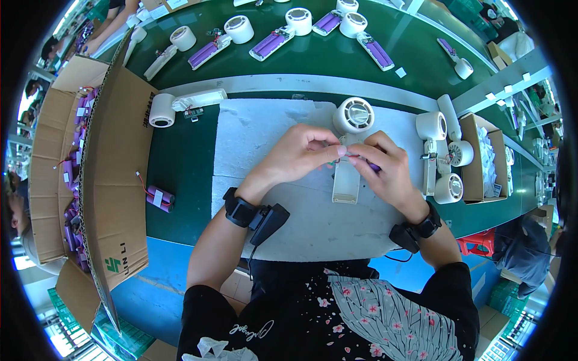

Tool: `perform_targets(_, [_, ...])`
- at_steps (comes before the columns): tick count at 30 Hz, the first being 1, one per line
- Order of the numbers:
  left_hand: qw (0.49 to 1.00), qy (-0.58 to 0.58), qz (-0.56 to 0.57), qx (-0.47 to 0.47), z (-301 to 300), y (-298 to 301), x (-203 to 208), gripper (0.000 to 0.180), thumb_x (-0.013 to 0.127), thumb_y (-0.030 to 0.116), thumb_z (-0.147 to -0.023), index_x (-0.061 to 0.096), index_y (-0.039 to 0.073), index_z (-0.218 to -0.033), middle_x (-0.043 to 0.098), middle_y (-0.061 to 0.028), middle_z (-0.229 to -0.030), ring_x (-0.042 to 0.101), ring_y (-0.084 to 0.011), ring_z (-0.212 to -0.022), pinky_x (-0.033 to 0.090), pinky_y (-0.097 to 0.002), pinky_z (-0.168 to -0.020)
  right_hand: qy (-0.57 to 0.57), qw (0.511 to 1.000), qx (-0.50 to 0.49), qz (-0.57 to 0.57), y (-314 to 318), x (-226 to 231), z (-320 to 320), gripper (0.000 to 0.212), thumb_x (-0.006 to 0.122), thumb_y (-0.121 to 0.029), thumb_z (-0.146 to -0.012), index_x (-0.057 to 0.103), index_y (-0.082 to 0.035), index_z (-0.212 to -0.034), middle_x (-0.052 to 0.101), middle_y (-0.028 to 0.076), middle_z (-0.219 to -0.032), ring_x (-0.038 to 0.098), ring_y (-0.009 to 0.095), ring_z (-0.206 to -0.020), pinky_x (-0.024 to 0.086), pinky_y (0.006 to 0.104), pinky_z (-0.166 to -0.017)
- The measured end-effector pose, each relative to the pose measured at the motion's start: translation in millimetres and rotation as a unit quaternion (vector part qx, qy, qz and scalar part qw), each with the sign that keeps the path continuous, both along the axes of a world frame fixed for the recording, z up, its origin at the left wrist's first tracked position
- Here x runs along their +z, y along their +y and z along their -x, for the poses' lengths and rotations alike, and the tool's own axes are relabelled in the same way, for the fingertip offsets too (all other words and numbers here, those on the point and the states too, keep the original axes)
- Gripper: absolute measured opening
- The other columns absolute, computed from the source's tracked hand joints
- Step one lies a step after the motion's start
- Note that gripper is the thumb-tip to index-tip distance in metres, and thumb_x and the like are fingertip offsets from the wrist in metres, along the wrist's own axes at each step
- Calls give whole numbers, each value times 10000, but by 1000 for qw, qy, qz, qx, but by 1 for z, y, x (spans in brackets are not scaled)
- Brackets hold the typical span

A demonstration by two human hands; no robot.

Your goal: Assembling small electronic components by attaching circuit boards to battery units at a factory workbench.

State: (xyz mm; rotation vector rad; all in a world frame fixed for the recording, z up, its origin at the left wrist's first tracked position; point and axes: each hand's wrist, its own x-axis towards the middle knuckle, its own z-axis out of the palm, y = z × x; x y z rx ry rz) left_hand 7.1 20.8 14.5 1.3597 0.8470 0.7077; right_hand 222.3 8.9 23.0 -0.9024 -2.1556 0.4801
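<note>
A white handheld fan housing lies on the grey mat, its round head at the far end and its hollow handle pointing toward me. Over the handle my two hands meet, fingertips nearly touching. My left hand is closed in a pinch on something small that its fingers mostly hide; a bit of green shows below them. My right hand is curled, thumb and forefinger pinched at the same spot. Within its fingers shows part of a purple battery pack, the rest being covered.
A cardboard box of purple battery packs stands left; one loose pack lies beside it. An open fan sits past the mat. Right are several fan housings and a carton. More fans line the back.
</note>
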Motion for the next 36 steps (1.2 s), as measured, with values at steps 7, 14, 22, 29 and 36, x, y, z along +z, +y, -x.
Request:
perform_targets(7, [1000,-5,-13,9,2,0,-5,165,676,166,-903,679,8,-950,666,-31,-834,594,-74,-731,489,-243,-632,-31,998,-22,43,-1,-3,2,72,709,-40,-804,700,-22,-873,592,74,-767,562,187,-599,450,292,-538])
perform_targets(14, [999,-32,-11,-24,6,4,-8,158,703,122,-872,683,13,-985,677,-35,-872,613,-84,-746,498,-238,-648,-3,995,-3,100,0,-2,3,73,694,-24,-813,704,-15,-885,603,80,-771,565,182,-606,439,284,-536])
perform_targets(22, [998,-27,15,-53,13,7,-4,291,718,-4,-810,654,23,-1093,671,-19,-942,619,-70,-805,498,-211,-704,5,993,27,113,0,-1,-3,80,703,-15,-799,708,-9,-879,603,85,-769,560,176,-618,426,282,-536])
perform_targets(29, [998,-54,17,-25,12,7,-4,369,726,-35,-788,609,24,-1133,659,-22,-957,613,-54,-824,497,-199,-710,3,993,41,113,0,-5,-2,91,719,-21,-785,711,-10,-876,605,86,-771,567,185,-628,430,290,-540])
perform_targets(36, [998,-61,27,-5,10,7,-5,358,726,-38,-759,609,28,-1090,641,-28,-931,614,-76,-788,497,-221,-690,-4,992,48,119,0,-5,-2,84,721,-26,-787,711,-10,-869,611,93,-779,578,196,-634,437,293,-543])
